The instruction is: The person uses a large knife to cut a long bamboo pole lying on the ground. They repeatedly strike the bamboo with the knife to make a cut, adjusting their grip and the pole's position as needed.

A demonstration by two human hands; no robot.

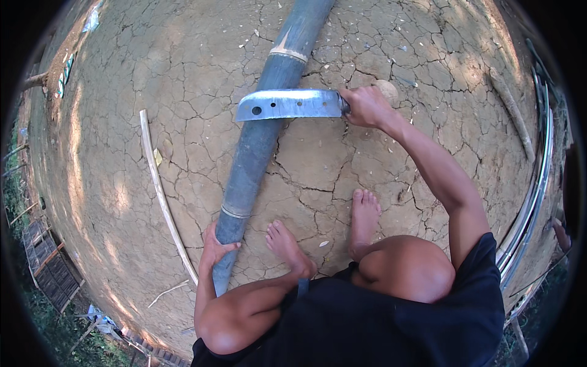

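A thick grey-green bamboo pole (pixel 251 162) runs from beside my left knee up past the top of the view. My left hand (pixel 215 248) is wrapped round its near end, below a pale node ring, with the thumb across the top. In my right hand (pixel 367 107) is the handle of a machete (pixel 315 104). Its broad silver blade, with several holes, lies crosswise over the pole below the upper node. From this angle I cannot tell whether blade and bamboo touch. A pale chipped patch (pixel 282 48) shows at the upper node.
Cracked dry earth (pixel 318 177) surrounds my bare feet. A thin split strip (pixel 160 186) lies left of the pole. A round tan object (pixel 386 92) sits behind my right hand. At the right are a stick (pixel 512 113) and several long poles (pixel 538 183); a slatted panel (pixel 52 266) stands far left.
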